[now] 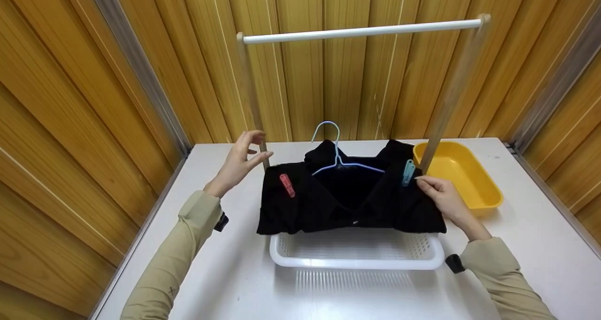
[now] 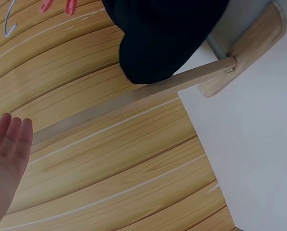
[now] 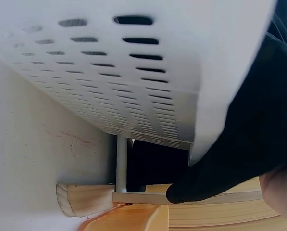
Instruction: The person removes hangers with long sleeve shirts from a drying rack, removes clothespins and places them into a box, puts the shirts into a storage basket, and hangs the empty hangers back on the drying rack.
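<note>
A black shirt is draped over the far part of a white basket on the worktop, a blue hanger in its neck. A red peg sits toward the basket's left end, a teal peg toward its right. Beside the teal peg, the right hand pinches the shirt's edge. Off the basket's far left corner, the left hand is empty, thumb and fingers apart. A rack rises behind the basket; a yellow tub sits beyond the basket's right end.
</note>
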{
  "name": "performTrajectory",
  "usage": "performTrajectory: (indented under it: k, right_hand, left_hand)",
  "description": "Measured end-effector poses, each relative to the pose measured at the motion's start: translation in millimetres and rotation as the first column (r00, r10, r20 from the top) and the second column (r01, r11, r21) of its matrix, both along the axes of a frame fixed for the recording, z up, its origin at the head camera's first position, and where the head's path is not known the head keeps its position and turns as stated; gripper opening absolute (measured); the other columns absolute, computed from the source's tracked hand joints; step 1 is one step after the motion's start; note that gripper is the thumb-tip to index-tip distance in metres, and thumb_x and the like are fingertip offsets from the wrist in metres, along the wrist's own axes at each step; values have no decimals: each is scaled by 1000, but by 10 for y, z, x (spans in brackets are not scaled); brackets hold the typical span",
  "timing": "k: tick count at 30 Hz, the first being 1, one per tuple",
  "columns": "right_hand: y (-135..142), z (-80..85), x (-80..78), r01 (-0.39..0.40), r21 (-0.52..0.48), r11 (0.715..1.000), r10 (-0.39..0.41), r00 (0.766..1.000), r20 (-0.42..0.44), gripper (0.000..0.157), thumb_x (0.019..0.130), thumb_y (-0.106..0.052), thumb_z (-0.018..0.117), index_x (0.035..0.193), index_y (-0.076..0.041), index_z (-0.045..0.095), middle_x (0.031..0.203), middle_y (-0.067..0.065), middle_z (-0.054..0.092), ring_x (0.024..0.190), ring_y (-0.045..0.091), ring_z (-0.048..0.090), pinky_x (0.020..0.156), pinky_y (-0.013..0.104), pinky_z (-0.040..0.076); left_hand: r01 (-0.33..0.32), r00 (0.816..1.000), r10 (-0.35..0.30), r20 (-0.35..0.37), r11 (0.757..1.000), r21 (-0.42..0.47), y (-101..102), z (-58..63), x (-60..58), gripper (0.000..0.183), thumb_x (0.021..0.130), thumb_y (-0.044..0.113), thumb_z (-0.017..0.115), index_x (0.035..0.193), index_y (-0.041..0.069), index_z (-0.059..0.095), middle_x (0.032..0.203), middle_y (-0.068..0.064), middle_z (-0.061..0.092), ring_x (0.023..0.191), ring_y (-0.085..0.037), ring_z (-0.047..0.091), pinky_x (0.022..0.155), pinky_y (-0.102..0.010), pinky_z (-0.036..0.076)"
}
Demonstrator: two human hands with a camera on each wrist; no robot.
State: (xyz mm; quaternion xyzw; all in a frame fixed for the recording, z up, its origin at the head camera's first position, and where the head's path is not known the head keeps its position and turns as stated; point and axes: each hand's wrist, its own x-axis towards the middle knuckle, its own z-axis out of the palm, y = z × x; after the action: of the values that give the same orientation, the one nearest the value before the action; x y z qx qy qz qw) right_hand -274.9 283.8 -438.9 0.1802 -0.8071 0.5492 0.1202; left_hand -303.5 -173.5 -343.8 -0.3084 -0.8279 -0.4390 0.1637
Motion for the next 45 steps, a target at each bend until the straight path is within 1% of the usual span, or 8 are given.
performTrajectory:
  k: [2, 12, 20, 23, 31, 35, 41, 45]
  right_hand:
    - [0, -9, -8, 0, -5, 1000, 0, 1000, -5, 22, 92, -6, 51, 99, 13, 61, 92, 2, 64, 86, 4, 54, 76, 16, 40]
    - [-15, 14, 3, 12, -5, 1000, -12, 1000, -16, 21, 92, -5, 51, 97, 13, 61, 90, 2, 64, 84, 4, 54, 75, 16, 40]
    - [-12, 14, -13, 11, -11, 1000, -11, 1000, 2, 19, 91, 0, 51, 98, 14, 60, 91, 4, 64, 83, 5, 54, 74, 16, 40]
    - [-3, 16, -9, 6, -11, 1000, -6, 1000, 5, 19, 91, 0, 51, 100, 14, 59, 93, 5, 63, 84, 4, 53, 74, 16, 40]
    - [7, 34, 14, -17, -3, 1000, 17, 1000, 14, 24, 93, -6, 50, 102, 14, 59, 95, 4, 63, 87, 4, 54, 76, 16, 40]
    - [5, 38, 10, -13, 2, 1000, 13, 1000, -6, 23, 93, -6, 50, 100, 13, 60, 94, 3, 63, 86, 4, 54, 75, 16, 40]
    - [-5, 34, 5, 8, 14, 1000, -7, 1000, -21, 20, 92, -4, 50, 98, 13, 61, 93, 2, 64, 85, 4, 54, 75, 16, 40]
    - [-19, 50, 16, 28, 13, 1000, -28, 1000, -5, 19, 92, -1, 50, 98, 13, 60, 93, 7, 64, 85, 3, 53, 75, 15, 39]
  left_hand:
    - [9, 999, -9, 47, 1000, -6, 27, 34, 99, 44, 86, 9, 62, 122, -7, 43, 110, -18, 46, 103, -31, 44, 81, -47, 40]
    - [56, 976, -53, 210, 998, -11, -26, -179, 111, 48, 85, 11, 64, 124, -6, 40, 110, -18, 47, 102, -31, 45, 81, -47, 39]
    - [135, 916, -107, 387, 990, -47, -57, -387, 131, 45, 85, 11, 63, 119, -9, 42, 112, -28, 45, 103, -42, 44, 82, -46, 38]
    - [170, 893, -126, 431, 983, -64, -54, -446, 128, 43, 85, 11, 63, 117, -10, 44, 111, -27, 47, 102, -41, 45, 82, -44, 38]
    - [246, 853, -163, 496, 964, -106, -42, -529, 181, 36, 85, 16, 64, 110, -8, 53, 102, -21, 54, 93, -30, 49, 79, -36, 39]
    - [257, 847, -172, 504, 961, -103, -32, -567, 192, 34, 84, 15, 65, 108, -7, 55, 98, -17, 55, 91, -30, 50, 77, -35, 40]
    - [258, 839, -178, 514, 962, -87, -2, -632, 174, 32, 85, 15, 64, 108, -5, 55, 102, -19, 55, 91, -29, 50, 78, -36, 40]
    - [243, 839, -194, 508, 970, -31, 35, -702, 175, 29, 85, 13, 63, 108, -4, 55, 102, -14, 55, 91, -28, 51, 79, -36, 41]
